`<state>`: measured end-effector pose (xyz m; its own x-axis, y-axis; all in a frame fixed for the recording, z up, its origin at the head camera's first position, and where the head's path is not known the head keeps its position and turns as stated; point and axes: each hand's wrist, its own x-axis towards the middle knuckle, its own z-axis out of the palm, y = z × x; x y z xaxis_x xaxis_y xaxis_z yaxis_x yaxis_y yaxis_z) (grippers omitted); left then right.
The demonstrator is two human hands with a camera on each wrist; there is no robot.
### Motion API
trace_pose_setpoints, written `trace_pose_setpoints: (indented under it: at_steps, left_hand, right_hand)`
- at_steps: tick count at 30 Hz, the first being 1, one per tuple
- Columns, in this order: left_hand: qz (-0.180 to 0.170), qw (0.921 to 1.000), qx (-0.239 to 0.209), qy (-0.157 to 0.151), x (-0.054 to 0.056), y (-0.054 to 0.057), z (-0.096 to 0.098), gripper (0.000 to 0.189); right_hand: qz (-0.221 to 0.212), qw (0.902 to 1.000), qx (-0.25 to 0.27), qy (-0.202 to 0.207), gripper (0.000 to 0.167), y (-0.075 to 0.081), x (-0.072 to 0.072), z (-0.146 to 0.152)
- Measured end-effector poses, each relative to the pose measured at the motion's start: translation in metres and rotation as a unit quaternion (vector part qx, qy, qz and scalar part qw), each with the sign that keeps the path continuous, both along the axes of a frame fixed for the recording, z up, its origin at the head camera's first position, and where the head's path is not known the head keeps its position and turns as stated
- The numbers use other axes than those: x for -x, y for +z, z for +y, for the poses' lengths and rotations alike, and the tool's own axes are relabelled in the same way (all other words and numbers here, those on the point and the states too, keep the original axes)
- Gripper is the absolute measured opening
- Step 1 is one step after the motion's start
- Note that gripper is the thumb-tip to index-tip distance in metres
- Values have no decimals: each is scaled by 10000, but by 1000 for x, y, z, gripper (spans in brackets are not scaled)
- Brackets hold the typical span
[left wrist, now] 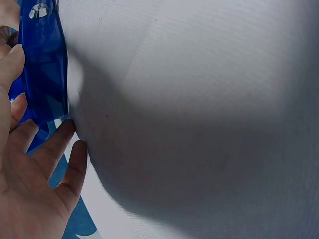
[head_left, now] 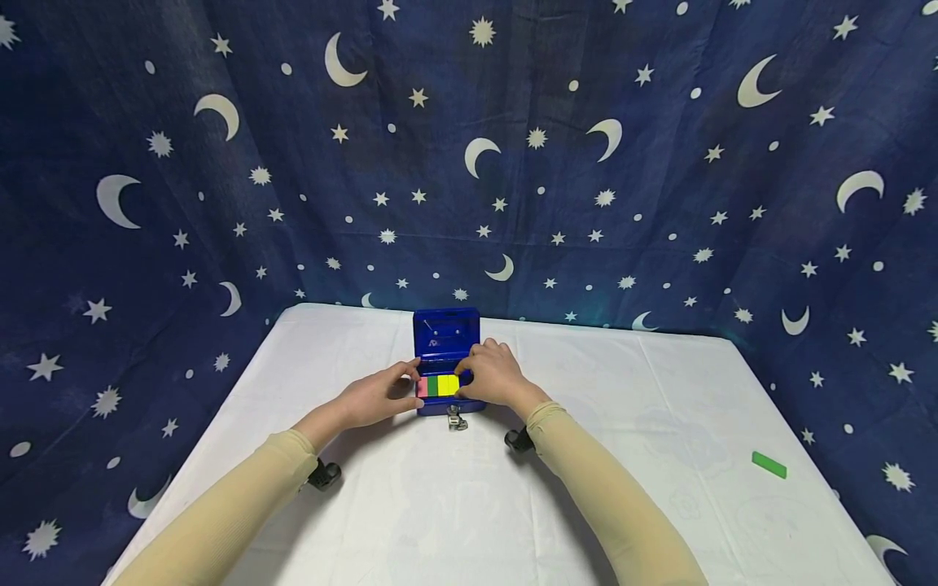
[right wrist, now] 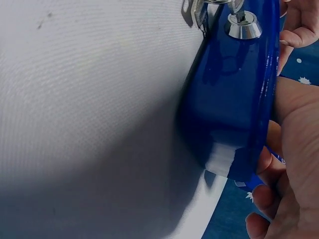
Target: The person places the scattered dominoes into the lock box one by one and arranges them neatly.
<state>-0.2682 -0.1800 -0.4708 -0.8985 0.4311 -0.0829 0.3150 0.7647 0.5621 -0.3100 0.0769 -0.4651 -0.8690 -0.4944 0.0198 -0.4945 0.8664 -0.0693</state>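
Note:
A blue metal cash box (head_left: 432, 406) stands with its lid (head_left: 446, 332) raised at the back. Inside lie side by side a pink block (head_left: 422, 387), a green block (head_left: 432, 386) and yellow blocks (head_left: 443, 385). My left hand (head_left: 377, 396) is at the box's left end, thumb by the front rim and index finger near the pink block, other fingers spread outside. Reaching in from the right, my right hand (head_left: 500, 376) pinches the rightmost yellow block between thumb and index finger. Its remaining fingers hang over the box's right end in the right wrist view.
Keys (head_left: 457, 418) hang from the lock (right wrist: 243, 26) on the box's front. A light green bar (head_left: 769, 465) lies far right on the white-covered table (head_left: 623, 488). Behind rises a dark blue curtain (head_left: 440, 163) with moons and stars.

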Motion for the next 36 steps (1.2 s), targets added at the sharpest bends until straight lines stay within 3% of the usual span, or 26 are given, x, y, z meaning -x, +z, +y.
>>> trace_pose_setpoints:
  at_steps: [14, 36]
  left_hand:
    - [75, 10000, 15, 10, 1, -1, -1, 43]
    - [49, 10000, -18, -2, -2, 2, 1, 45]
  right_hand:
    - [84, 9978, 652, 36, 37, 11, -1, 10]
    - [99, 9957, 921, -16, 35, 14, -5, 16]
